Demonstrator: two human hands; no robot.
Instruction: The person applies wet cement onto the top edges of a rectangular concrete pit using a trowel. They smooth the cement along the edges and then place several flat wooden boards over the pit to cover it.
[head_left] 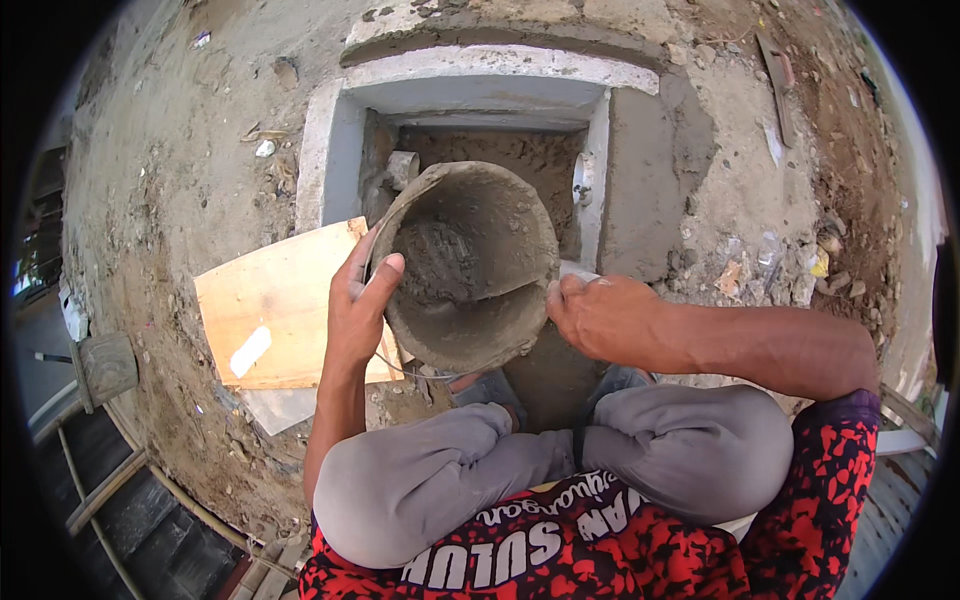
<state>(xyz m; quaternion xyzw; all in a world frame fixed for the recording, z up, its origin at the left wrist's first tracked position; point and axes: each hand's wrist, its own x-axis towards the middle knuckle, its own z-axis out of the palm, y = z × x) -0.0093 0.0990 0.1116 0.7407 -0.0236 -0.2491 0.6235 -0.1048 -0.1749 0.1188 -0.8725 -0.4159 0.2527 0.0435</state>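
Observation:
My left hand (365, 300) grips the left rim of a grey, mortar-coated bucket (460, 215), which is tilted so its inside faces up at me, with wet grey mix inside. My right hand (590, 310) is closed at the bucket's right side; what exactly its fingers hold is hard to make out. Behind the bucket is a square pit (480, 90) with pale concrete edges and short white pipe ends (403, 168) in its walls. A light plywood board (270, 310) lies to the left, partly behind my left hand.
Wet mortar (655, 180) borders the pit's right side. A tool with a reddish handle (778, 85) lies on the rubble at the upper right. At the far left are a wooden piece (108, 368) and bamboo poles (110, 490). My bent knees (690, 450) sit below the bucket.

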